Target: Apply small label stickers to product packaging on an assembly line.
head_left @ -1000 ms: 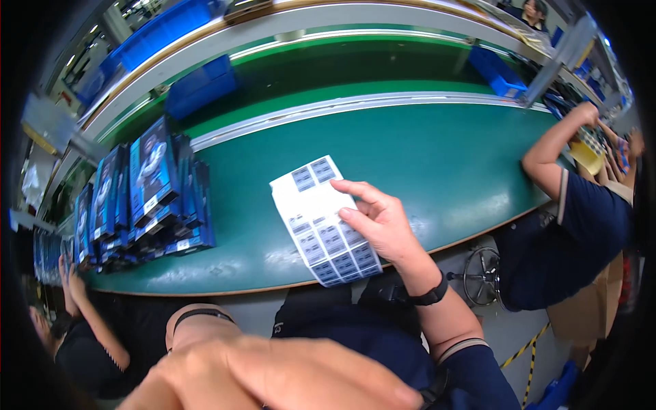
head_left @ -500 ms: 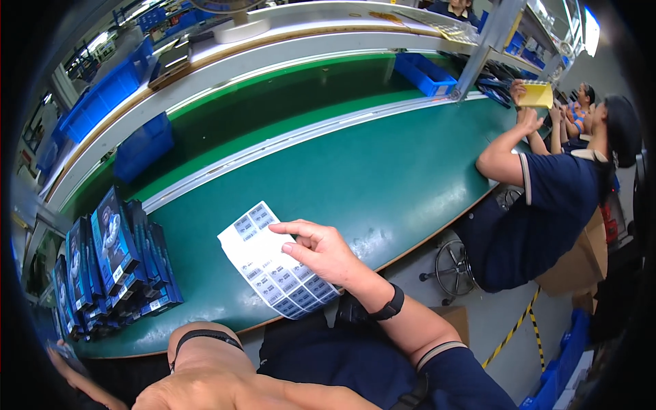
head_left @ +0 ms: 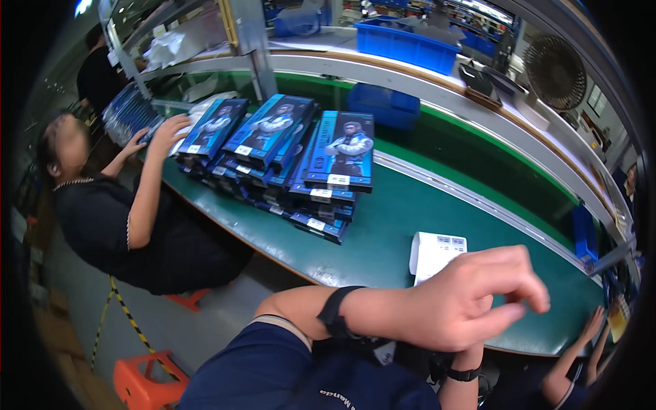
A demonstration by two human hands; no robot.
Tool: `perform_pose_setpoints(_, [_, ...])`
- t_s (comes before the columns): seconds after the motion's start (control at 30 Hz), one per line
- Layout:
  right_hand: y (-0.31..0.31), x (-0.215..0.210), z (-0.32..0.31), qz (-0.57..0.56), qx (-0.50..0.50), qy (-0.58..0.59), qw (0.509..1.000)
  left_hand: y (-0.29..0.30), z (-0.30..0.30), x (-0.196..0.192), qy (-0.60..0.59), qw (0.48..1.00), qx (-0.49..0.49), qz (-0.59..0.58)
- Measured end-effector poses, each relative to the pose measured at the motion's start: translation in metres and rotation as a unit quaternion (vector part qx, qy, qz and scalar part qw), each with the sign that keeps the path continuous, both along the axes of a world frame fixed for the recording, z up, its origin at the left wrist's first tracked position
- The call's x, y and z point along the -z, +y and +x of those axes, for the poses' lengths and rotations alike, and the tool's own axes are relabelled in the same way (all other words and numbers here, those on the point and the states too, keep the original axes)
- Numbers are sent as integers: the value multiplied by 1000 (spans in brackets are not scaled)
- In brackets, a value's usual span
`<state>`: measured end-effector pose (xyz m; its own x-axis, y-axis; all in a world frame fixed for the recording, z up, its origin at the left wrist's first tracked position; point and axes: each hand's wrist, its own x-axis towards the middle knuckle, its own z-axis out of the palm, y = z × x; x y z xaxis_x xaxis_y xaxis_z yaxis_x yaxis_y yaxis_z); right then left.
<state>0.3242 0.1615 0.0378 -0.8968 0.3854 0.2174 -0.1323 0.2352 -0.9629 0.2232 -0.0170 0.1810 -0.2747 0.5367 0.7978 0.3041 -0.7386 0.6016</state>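
Note:
My left hand (head_left: 471,301) is raised over the near edge of the green table, fingers loosely bent, with a gap between thumb and forefinger. Nothing shows between them. Behind it, my right hand is almost wholly hidden; only my right forearm (head_left: 463,391) with a dark wristband shows below. Just beyond the hands lies a curled white sheet of labels (head_left: 436,254), partly covered by my left hand. To the left stand stacks of blue-black printed boxes, the nearest topped by a box (head_left: 341,149) with a figure on it and a small white label.
A co-worker (head_left: 113,212) sits at the left, hands beside the box stacks. Blue bins (head_left: 407,45) stand on the raised shelf, with a fan (head_left: 554,72) farther right. Another person's hand (head_left: 592,324) rests at the table's right end. An orange stool (head_left: 147,383) is below left.
My view has swung left toward the box stacks and the co-worker. My left hand has come up in front of my right, which was over the label sheet with thumb and forefinger apart.

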Motion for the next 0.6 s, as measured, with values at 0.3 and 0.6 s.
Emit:
perform_pose_setpoints(0.3, [-13,2,-11,-84,20,-32,996,-144,-48,63,134,807,-572,-58])
perform_pose_setpoints(0.6, [-8,9,-12,-76,45,-8,996,-197,-82,105,71,708,-699,-68])
